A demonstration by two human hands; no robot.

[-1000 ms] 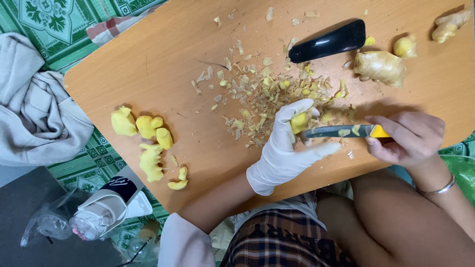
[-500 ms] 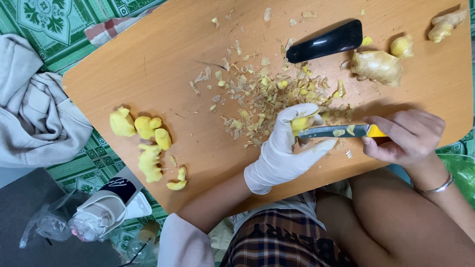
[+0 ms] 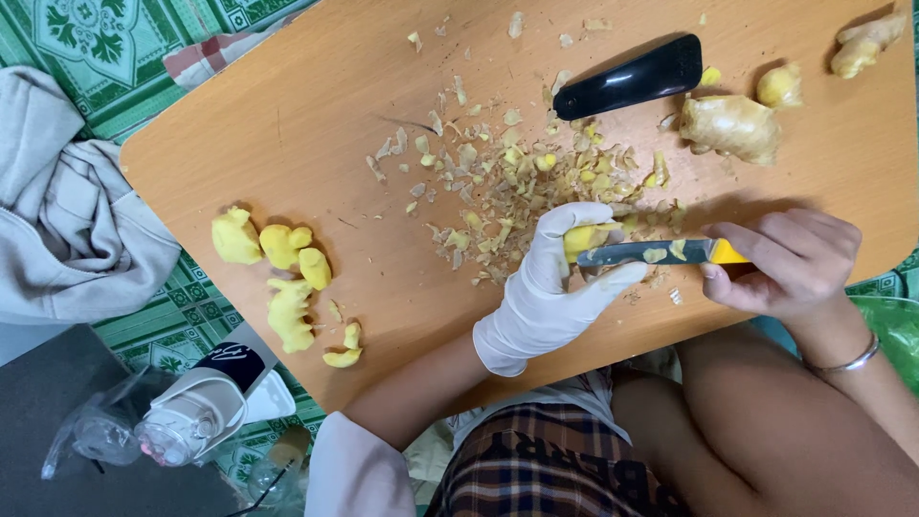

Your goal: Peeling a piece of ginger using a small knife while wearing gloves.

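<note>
Green patterned floor covering point(image 3: 172, 335) lies under a wooden worktop point(image 3: 316, 144), where the person sits with bare knees at the near edge. Left hand point(image 3: 555, 287), in a white glove, is clamped on a small yellow ginger piece point(image 3: 586, 236) over the near middle of the worktop. Right hand point(image 3: 780, 260), bare with a bracelet at the wrist, is closed around the yellow handle of a knife point(image 3: 651, 253), and the blade lies against the ginger piece. A heap of peels point(image 3: 517, 177) is spread just behind the hands. Peeled ginger point(image 3: 282, 273) lies in a group at the left part of the worktop, well apart from the hands. Unpeeled ginger point(image 3: 732, 126) and a black sheath point(image 3: 627, 77) rest at the far right. A grey cloth point(image 3: 67, 220) lies on the floor left of the worktop.
</note>
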